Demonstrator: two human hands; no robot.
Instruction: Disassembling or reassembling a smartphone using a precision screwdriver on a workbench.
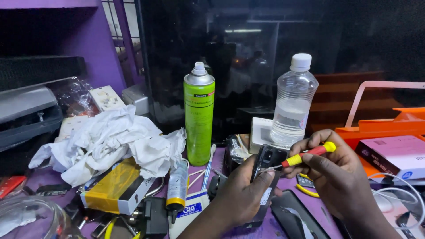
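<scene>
My left hand (242, 192) grips a small black phone (267, 158), held upright with its open back facing me. A small screwdriver (305, 156) with a red and yellow handle is pinched in my right hand (336, 170). Its thin metal tip rests against the phone's upper left part, close to my left thumb. Both hands hover just above the purple table (283, 228). Below them lies a dark flat phone panel (299, 219).
A tall green spray can (199, 116) and a clear plastic bottle (293, 104) stand behind the hands. Crumpled white cloth (110, 141) and a yellow box (117, 186) lie left. An orange tray (385, 128) with a white box (396, 155) sits right.
</scene>
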